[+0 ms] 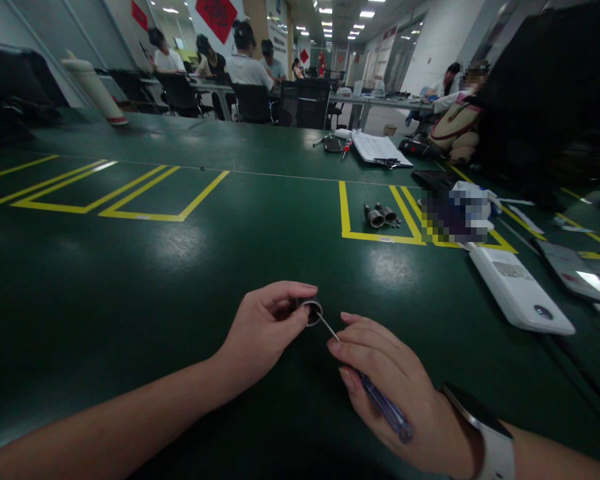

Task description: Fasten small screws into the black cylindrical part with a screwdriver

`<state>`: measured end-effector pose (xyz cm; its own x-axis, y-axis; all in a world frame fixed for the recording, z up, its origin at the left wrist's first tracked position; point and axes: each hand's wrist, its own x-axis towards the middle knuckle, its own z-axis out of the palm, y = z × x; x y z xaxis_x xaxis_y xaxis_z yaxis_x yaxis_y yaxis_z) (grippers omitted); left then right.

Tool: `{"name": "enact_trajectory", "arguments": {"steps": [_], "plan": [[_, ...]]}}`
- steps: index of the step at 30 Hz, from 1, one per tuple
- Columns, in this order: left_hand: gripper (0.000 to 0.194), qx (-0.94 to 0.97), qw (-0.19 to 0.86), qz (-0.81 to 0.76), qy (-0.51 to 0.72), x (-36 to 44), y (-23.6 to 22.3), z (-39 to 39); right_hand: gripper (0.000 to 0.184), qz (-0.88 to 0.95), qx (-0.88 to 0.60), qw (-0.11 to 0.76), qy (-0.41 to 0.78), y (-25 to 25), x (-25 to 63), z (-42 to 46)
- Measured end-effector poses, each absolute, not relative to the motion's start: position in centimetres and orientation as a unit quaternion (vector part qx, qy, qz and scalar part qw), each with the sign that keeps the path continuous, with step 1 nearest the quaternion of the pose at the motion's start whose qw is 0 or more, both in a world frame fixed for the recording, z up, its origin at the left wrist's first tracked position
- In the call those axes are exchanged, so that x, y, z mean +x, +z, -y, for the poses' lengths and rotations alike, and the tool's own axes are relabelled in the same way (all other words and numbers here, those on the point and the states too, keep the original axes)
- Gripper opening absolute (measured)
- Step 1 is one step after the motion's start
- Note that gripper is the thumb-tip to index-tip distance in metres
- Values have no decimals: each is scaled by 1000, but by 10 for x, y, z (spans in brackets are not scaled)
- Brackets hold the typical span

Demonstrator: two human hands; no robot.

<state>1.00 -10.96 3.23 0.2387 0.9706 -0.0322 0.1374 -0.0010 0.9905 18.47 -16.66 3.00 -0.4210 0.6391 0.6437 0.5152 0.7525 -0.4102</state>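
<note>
My left hand (270, 320) is closed around a small round metal fitting (316, 308), thumb and fingers pinching its rim with the hollow end turned toward my right hand. A screwdriver (385, 407) with a translucent purple handle lies in my right hand (390, 373), its fingers closed on it. The thin shaft points up and left, and its tip reaches into the fitting's opening; what it touches inside is hidden. Two similar metal fittings (381, 215) lie farther off inside a yellow-taped rectangle, with a few tiny parts (396, 225) beside them.
On the right lie a white power bank (520, 287) and a tablet-like device (580, 267). A clipboard with papers (380, 148) and a red-handled tool (347, 149) sit at the back. Yellow tape (140, 217) marks the green table (180, 287). People sit at desks beyond.
</note>
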Motion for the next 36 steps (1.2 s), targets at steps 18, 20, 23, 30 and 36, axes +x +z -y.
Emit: {"name": "enact_trajectory", "arguments": {"steps": [18, 20, 23, 30, 36], "plan": [[21, 583, 549, -461, 382, 6, 31, 105, 33, 839, -348, 401, 116, 27, 189, 171], [26, 577, 563, -453, 381, 2, 32, 100, 32, 826, -362, 409, 138, 28, 193, 172], [50, 577, 559, -451, 389, -5, 27, 82, 24, 783, -416, 426, 179, 31, 198, 170], [43, 757, 285, -438, 393, -18, 2, 0, 13, 642, -462, 462, 402, 47, 196, 127], [27, 835, 137, -404, 348, -4, 7, -37, 10, 553, -377, 580, 465, 35, 174, 59]]}}
